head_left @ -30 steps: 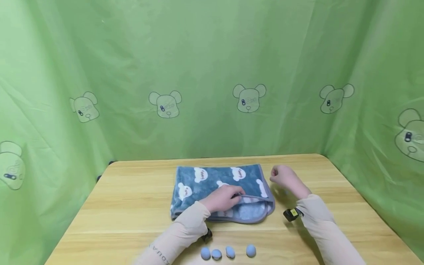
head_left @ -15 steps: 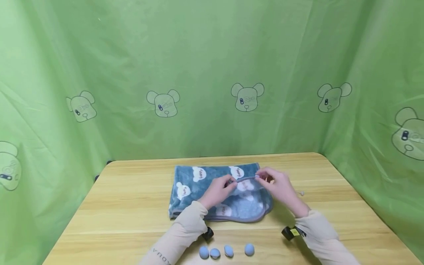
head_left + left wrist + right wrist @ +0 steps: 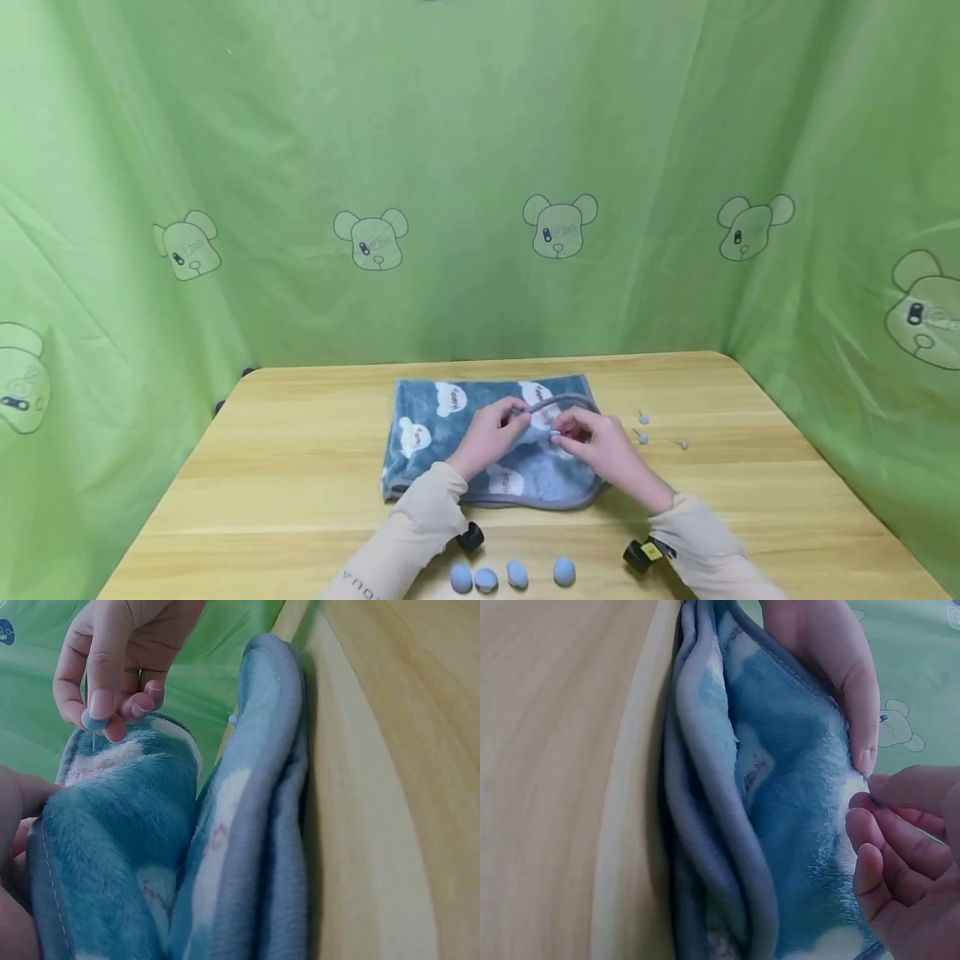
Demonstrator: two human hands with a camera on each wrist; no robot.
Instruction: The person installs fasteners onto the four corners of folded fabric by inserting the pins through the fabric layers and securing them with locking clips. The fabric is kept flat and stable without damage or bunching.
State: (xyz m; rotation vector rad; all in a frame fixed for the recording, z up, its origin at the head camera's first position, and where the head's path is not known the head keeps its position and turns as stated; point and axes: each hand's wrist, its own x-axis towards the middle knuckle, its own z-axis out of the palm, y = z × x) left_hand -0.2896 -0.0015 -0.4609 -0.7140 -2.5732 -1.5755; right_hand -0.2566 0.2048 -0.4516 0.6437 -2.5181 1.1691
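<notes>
My right grip (image 3: 596,446) has a pin (image 3: 94,721) pinched by its small blue head; a thin shaft shows just under it in the left wrist view, by the blanket (image 3: 480,398), but can't tell if the point is in the cloth. My left grip (image 3: 491,429) pinches the grey binding (image 3: 561,398) of the blanket's turned-back flap. Change: a second ago my right grip was off past the blanket's right side; half a second ago it was on the binding near the blanket's right end. Now it's further in and nearer me, over the flap, close to the left grip, and the binding arcs up instead of running straight between the two. My read: the pin is being lined up with the flap, fastening not shown done. Blanket itself lies folded on the table (image 3: 285,467) under both grips. Right of the blanket: three loose pins (image 3: 643,419), similar heads; only one was clear half a second ago. Nearer me than the blanket: four light-blue rounded pieces (image 3: 564,571) in a row, same spots, so no part in this yet. Behind the blanket, green drape (image 3: 465,292) with bear heads.
</notes>
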